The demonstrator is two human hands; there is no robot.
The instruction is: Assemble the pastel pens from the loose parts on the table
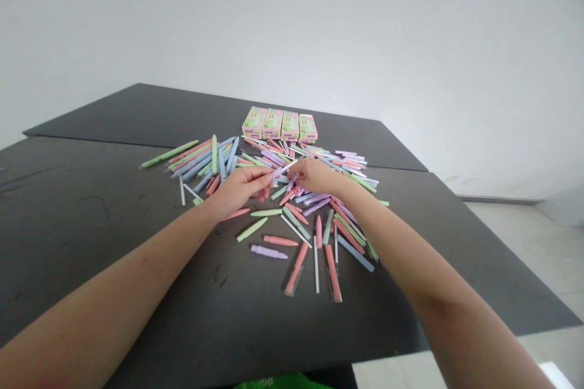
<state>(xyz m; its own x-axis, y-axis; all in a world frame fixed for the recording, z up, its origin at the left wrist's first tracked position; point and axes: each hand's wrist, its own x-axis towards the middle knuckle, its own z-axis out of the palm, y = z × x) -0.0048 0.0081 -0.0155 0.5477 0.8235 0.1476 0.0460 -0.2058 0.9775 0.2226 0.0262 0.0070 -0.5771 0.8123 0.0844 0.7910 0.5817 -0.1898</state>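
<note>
Over the middle of a pile of pastel pen parts, my left hand (243, 189) pinches a short purple pen piece (277, 173) between thumb and fingers. My right hand (316, 174) is closed just beside it, its fingertips at a thin white refill (289, 165) that meets the purple piece. How far the refill sits inside that piece is too small to tell. Below my hands lie a loose purple pen tip section (269, 251), a red one (280, 240) and a green one (252, 229). A white refill (316, 264) lies near two red barrels with clear caps (333, 273).
Several pink and green boxes (272, 123) stand in a row behind the pile. Longer pens in green, red and blue (201, 158) are heaped at left. More purple and white parts (351, 161) spread right. The dark table (191, 316) has a seam across it; a pale wall rises behind.
</note>
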